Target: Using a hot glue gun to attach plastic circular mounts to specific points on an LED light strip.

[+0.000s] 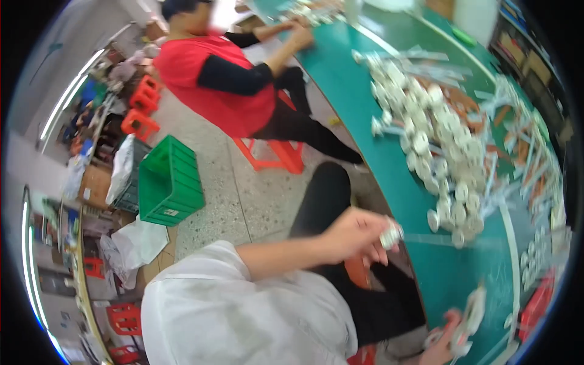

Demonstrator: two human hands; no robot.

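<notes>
My left hand [356, 236] is raised beside the edge of the green table [450, 274], its fingers closed on a small white plastic part [392, 233]. My right hand [447, 344] is low at the bottom edge, near the table's corner, gripping a few white parts [471, 316] that are blurred. A heap of small round white parts [438, 152] mixed with clear plastic sleeves lies on the table beyond my left hand. My white sleeve and dark trousers fill the lower middle.
Another person in a red vest [219, 85] with black sleeves sits on an orange stool [277, 155] farther along the table, hands on its top. A green crate [170, 182] stands on the speckled floor at left, with red stools [143, 109], bags and boxes behind.
</notes>
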